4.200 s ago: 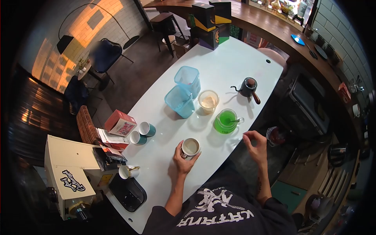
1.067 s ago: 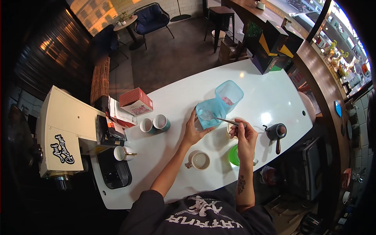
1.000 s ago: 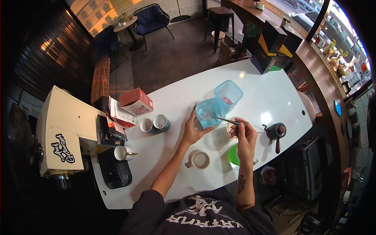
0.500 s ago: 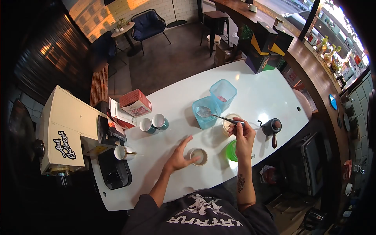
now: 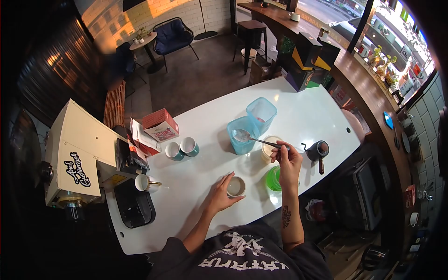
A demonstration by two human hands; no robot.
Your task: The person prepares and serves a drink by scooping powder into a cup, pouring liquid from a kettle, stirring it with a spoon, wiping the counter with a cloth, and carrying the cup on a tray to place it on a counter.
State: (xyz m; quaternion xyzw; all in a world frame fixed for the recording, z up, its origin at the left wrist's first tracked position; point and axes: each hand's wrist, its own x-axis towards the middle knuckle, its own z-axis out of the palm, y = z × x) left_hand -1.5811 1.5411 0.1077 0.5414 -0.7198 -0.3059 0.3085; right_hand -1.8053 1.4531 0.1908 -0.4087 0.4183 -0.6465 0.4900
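My right hand (image 5: 290, 162) is closed on the handle of a spoon (image 5: 261, 141). The spoon's bowl is over the nearer light-blue plastic container (image 5: 243, 148). A second light-blue container (image 5: 262, 112) stands just behind it. My left hand (image 5: 222, 193) curls round the left side of a small round cup (image 5: 236, 186), fingers at its back and thumb at its front. Under my right wrist sits a bright green container (image 5: 273, 179). Partly hidden behind my right hand is a round, cream-coloured container (image 5: 269, 148).
Two teal cups (image 5: 189, 147) and a red-and-white box (image 5: 161, 126) stand left. A white mug (image 5: 143, 183) is near a black tray (image 5: 134, 205) and a cream machine (image 5: 77, 158). On the right is a dark gooseneck pot (image 5: 317, 151), with black boxes (image 5: 310, 58) at the far edge.
My left hand has closed in round the small cup. My right hand still holds the spoon over the blue container, almost unmoved. The whole view has shifted slightly.
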